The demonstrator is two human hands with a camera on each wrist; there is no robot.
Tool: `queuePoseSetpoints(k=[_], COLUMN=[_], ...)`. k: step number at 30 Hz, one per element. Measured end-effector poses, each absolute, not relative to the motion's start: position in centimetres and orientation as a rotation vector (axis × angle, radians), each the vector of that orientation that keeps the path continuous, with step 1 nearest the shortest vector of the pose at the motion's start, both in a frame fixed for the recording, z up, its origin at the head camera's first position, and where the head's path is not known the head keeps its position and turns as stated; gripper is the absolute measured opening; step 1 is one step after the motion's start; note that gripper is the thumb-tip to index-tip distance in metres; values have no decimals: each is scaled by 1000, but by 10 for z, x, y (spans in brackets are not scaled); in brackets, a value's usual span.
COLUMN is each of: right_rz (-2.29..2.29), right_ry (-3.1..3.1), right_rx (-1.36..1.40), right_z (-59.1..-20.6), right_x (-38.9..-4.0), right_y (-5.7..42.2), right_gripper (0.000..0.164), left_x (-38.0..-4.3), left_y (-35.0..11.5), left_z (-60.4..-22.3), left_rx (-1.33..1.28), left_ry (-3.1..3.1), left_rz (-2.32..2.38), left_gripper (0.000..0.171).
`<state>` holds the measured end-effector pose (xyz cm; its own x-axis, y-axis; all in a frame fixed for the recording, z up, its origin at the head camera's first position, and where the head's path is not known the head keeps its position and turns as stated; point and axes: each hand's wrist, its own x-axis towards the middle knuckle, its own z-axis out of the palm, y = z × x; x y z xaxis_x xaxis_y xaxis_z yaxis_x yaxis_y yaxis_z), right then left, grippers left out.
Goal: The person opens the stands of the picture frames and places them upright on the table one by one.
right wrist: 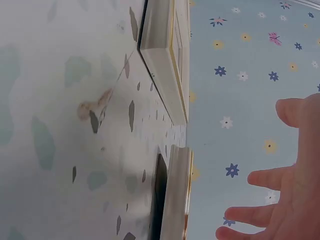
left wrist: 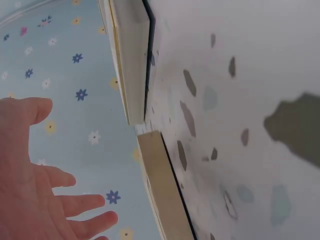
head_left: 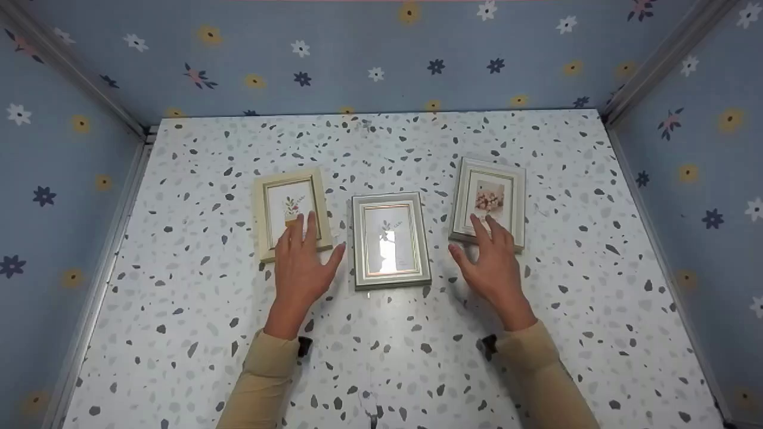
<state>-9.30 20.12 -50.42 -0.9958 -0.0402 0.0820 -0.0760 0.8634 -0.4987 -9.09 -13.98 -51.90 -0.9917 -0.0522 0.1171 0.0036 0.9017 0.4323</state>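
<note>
Hovering near three picture frames (head_left: 291, 199) (head_left: 391, 241) (head_left: 489, 199): two hands (head_left: 303, 265) (head_left: 493, 268).

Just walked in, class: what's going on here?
A person's open left grip hovers near a pale yellow rectangular picture frame with a plant print; their open right grip hovers near a pale grey rectangular frame with a pink flower print. A silvery rectangular frame, reflecting light, lies between them. All three lie flat on a speckled white tabletop, and neither grip holds anything.

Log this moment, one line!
left hand: empty, over yellowish rectangular picture frame; right hand: empty, over whitish rectangular picture frame; silvery rectangular picture frame: between them
</note>
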Motion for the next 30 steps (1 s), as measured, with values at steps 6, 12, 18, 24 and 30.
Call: queuePoseSetpoints(k=[6, 12, 18, 24, 30], right_rz=[857, 865, 869, 868, 920], right_ry=[-2971, -2984, -2998, -3002, -2987], right_rx=[105, 102, 97, 90, 99], right_z=[-504, -504, -505, -504, -505], right_x=[-96, -98, -99, -100, -100], right_y=[196, 193, 190, 188, 188], right_gripper=[76, 75, 76, 74, 70], left_x=[-93, -94, -94, -97, -101], left_y=[-154, -166, -179, -192, -205], left_z=[-518, -514, -510, -508, -506], left_rx=[113, 191, 279, 347, 391], left_ry=[-2881, -2835, -2823, -2832, -2803], left_rz=[-762, -857, -888, -894, -936], left_gripper=[80, 71, 68, 66, 65])
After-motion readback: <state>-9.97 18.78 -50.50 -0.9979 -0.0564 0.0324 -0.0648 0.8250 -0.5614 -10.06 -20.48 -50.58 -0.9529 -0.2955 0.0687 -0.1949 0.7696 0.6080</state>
